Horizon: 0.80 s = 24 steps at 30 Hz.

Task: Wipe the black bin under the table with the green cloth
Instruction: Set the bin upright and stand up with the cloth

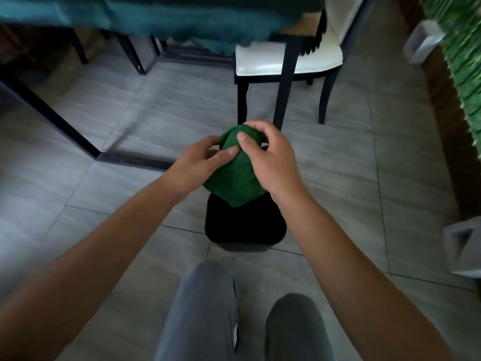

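Both hands meet over the middle of the scene and grip the green cloth (235, 175) between them. The left hand (200, 160) comes in from the left, its thumb pressed flat on the cloth's near-left face and its fingers curled round the bunched top. The right hand (268, 160) comes in from the right, thumb on top of the bundle and fingers wrapped over its far side. Bunched into a rounded wad at the far end, the cloth hangs down toward the near side in a loose pointed flap.

Directly below the cloth stands the black bin (244, 230), upright on the grey tiled floor (104, 204), its dark mouth facing up. The hanging flap overlaps the bin's far rim in the view; whether it touches the rim cannot be told. The bin sits just in front of the person's knees, clad in grey trousers (205, 308).

Farther off, the desk (156, 16) spans the far edge, draped in a teal covering, with black legs (49, 113) running down to the floor on the left. A chair (286, 58) with a white seat and black legs stands on the far right, pushed partly under the desk. Along the right edge runs a green leafy wall (463, 74), blurred.
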### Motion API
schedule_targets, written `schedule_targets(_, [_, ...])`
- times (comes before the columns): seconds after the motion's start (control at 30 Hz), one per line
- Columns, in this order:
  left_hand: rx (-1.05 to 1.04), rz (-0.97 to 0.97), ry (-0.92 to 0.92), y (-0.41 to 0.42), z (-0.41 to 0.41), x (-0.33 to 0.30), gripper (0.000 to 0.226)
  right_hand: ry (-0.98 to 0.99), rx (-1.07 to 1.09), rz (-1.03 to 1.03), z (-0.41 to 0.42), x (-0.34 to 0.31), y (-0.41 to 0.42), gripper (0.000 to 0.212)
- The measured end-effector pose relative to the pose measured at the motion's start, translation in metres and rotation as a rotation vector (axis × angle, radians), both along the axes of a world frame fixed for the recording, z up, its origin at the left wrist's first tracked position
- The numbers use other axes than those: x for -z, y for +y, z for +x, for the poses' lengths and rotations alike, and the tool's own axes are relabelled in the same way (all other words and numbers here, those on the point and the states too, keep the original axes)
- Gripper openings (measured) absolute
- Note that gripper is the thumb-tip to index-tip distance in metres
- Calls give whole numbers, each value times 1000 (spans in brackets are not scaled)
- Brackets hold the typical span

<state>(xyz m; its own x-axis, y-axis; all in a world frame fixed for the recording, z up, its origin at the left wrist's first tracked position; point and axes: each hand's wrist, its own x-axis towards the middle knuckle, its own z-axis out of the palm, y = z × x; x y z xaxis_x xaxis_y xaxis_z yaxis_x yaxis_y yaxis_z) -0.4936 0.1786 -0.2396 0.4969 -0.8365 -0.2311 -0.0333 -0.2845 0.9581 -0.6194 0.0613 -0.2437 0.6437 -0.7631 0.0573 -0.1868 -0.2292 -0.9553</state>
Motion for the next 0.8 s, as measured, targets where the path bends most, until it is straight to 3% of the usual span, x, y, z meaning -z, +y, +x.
schedule_targets(0.17, [-113, -6, -132, -9, -2, -100, 32, 6, 29, 33, 7, -99, -3, 26])
schedule_targets(0.43, [-208, -81, -83, -6, -4, -252, 5, -45, 128, 45, 16, -249, 1, 33])
schedule_targets(0.6, [-281, -180, 59, 3, 15, -335, 4, -179, 186, 421, 10, -323, -8, 36])
schedule_targets(0.67, [-280, -199, 119, 4, 22, -360, 4, -116, 173, 520, 10, -339, -12, 32])
schedule_targets(0.8, [-222, -165, 69, -2, 35, -395, 1, -250, -123, 979, 19, -363, -4, 59])
